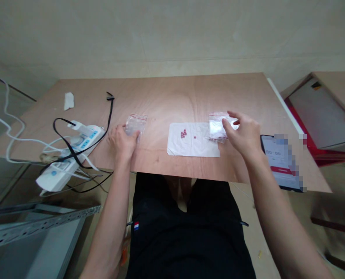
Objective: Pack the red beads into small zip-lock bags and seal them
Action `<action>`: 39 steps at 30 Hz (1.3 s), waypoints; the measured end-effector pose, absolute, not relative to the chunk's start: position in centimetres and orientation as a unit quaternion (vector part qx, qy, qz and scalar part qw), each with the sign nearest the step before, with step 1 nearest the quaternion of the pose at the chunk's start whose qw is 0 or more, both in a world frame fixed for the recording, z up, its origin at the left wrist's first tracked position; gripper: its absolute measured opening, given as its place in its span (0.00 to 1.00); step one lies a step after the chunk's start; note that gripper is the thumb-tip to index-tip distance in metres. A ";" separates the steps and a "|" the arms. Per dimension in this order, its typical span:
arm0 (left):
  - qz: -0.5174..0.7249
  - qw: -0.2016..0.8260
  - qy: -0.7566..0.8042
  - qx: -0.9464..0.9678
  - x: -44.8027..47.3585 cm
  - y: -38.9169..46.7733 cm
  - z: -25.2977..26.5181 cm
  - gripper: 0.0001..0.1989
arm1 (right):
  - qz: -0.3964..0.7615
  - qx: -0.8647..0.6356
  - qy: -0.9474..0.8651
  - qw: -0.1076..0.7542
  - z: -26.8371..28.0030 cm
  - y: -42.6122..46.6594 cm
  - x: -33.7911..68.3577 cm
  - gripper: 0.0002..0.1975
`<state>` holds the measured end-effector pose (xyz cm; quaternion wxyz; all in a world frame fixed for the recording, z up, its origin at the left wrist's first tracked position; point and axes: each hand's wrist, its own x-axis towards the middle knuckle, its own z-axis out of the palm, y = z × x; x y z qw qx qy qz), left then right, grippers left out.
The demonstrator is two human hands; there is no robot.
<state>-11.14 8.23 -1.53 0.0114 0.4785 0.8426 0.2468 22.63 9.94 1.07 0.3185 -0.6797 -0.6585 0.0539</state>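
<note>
My left hand (122, 142) rests on the table near its front edge, thumb and fingers apart. It touches the lower left of a clear zip bag (137, 122) with a red strip along its top. My right hand (244, 133) is held with thumb and forefinger apart at the right side of a second clear zip bag (217, 127). Shine on that bag makes its contents hard to see. It overlaps the right part of a white paper sheet (172, 146). Several small red pieces (183, 133) lie clustered on the sheet, and a single red piece (195, 137) lies apart from them.
A white power strip (88, 139) with tangled black and white cables hangs over the table's front left edge. A phone (278, 161) lies at the right. Behind the cables is a white scrap (69, 100). A metal frame (44, 226) stands low at the left.
</note>
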 end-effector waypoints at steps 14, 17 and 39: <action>0.427 0.099 0.664 0.606 -9.4 5.8 -0.3 0.07 | 0.149 -0.547 -0.710 0.418 4.1 6.7 18.9 0.15; 0.436 0.240 0.565 0.658 -7.6 4.4 1.1 0.10 | 0.226 -0.490 -0.724 0.429 5.7 5.8 17.3 0.13; 0.340 0.228 0.441 0.799 -2.4 2.1 3.5 0.55 | 0.558 -0.391 -0.663 0.310 5.3 4.7 16.0 0.07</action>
